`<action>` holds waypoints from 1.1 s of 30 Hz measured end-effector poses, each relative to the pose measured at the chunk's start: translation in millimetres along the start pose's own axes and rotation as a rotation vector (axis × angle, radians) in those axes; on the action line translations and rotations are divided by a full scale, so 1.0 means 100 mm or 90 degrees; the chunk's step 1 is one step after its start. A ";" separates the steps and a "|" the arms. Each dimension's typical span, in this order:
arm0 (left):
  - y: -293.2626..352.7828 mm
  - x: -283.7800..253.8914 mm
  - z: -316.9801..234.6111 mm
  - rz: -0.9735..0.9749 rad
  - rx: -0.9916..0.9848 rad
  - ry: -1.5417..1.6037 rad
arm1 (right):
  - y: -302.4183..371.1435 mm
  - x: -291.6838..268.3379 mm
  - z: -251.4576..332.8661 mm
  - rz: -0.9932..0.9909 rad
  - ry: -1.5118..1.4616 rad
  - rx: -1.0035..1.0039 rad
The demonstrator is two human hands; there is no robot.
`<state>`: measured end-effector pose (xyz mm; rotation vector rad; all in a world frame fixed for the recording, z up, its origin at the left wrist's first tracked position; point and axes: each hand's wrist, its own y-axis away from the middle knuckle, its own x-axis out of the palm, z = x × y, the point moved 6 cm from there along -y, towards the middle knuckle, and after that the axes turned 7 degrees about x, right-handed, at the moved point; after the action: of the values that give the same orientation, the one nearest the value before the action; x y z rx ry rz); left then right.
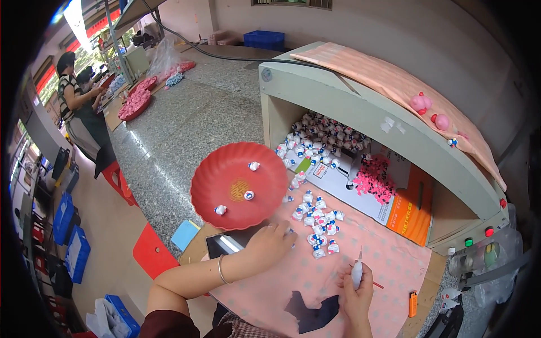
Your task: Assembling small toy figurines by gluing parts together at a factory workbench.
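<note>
My left hand, a bracelet on its wrist, reaches across below the red scalloped tray. Its fingers are bent together, and bits of white and blue at the fingertips look like a small figurine, mostly hidden. Three white figurines lie apart in the tray. Just right of that hand, a loose pile of white, blue and pink figurines rests on the pink cloth. My right hand is closed around a small white glue bottle, its thin needle tip pointing up.
A pale arched cabinet holds heaped figurines and small pink pieces. A phone, dark cloth scrap and orange lighter lie nearby. Another person works at the far left beside pink-filled trays.
</note>
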<state>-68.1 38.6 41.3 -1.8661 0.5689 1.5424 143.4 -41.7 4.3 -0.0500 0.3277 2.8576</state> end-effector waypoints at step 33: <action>-0.56 0.74 -0.99 0.079 -0.377 1.226 | -0.30 -0.36 0.18 0.029 0.201 -0.059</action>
<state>55.6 12.4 -8.8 -3.3604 0.9709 -0.6952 186.0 -18.4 17.6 -0.5222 0.2593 2.9054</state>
